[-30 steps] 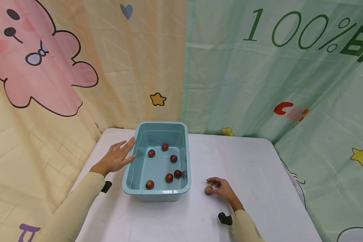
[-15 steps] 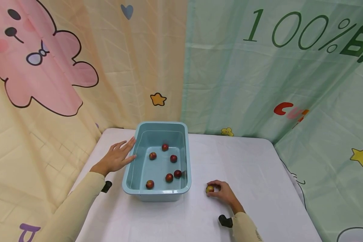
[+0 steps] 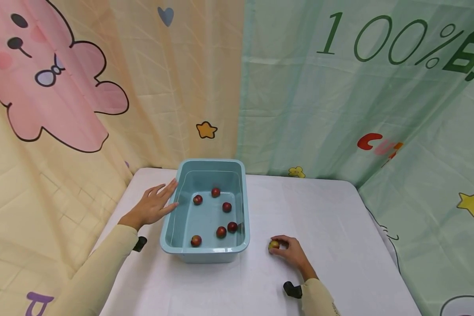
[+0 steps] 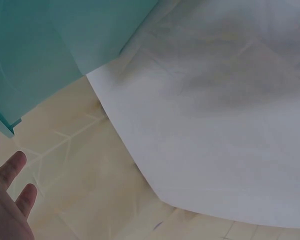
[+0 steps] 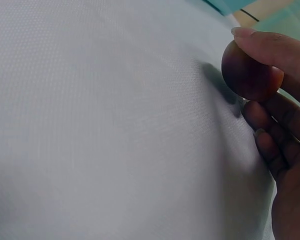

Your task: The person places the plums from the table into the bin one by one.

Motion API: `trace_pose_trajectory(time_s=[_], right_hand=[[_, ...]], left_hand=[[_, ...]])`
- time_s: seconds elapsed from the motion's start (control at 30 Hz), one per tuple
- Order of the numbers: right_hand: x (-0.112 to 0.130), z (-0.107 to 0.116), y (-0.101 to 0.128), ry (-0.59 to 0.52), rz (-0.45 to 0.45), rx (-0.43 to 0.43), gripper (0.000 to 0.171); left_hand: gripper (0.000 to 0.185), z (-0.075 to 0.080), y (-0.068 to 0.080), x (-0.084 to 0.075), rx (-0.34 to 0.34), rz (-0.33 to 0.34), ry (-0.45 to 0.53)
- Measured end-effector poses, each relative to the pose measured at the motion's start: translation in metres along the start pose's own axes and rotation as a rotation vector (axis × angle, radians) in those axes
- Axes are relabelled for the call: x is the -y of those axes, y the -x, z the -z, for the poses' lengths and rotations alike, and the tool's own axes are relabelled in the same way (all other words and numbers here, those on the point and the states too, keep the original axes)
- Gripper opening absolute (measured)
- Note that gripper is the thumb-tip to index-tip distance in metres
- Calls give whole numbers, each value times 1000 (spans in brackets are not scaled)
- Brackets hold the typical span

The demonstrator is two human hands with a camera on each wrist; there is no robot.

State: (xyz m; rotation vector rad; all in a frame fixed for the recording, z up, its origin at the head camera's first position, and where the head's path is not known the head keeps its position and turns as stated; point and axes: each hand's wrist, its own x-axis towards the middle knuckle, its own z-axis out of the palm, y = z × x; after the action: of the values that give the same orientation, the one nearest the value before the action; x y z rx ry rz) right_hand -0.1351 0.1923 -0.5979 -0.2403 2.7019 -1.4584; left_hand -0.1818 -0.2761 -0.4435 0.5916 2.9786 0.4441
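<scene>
My right hand (image 3: 292, 253) pinches a yellow-green and red plum (image 3: 274, 245) between thumb and fingers, to the right of the basin. In the right wrist view the same plum (image 5: 250, 72) looks dark red, its shadow on the white cloth beside it. My left hand (image 3: 152, 206) touches the left rim of the light blue plastic basin (image 3: 205, 251), fingers spread and straight. Inside the basin several red plums lie apart on the floor, among them one plum (image 3: 195, 241) near the front and another plum (image 3: 215, 192) toward the back. The left wrist view shows the basin's outer wall (image 4: 45, 55).
A white cloth (image 3: 312, 210) covers the table, whose back edge (image 3: 300, 177) meets printed curtains. Curtains (image 3: 438, 175) also hang close along the right and left sides. A black wrist mount (image 3: 292, 289) sits at the right sleeve.
The right hand's fingers have closed round the plum on the cloth. One plum at the basin's left rolled slightly toward the front and back again. My left hand has stayed put.
</scene>
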Motion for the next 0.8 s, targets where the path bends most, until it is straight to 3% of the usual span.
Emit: trace_pose_trajectory(time_s=[0.5,0.8], right_hand=[[22,-2,-13,-53,-65,-14,32],[55,6,-36,-62,-7,-19,34]], left_hand=[[74,0,-1,2,13,2,-1],[76,-1,-1,1,17,2,8]])
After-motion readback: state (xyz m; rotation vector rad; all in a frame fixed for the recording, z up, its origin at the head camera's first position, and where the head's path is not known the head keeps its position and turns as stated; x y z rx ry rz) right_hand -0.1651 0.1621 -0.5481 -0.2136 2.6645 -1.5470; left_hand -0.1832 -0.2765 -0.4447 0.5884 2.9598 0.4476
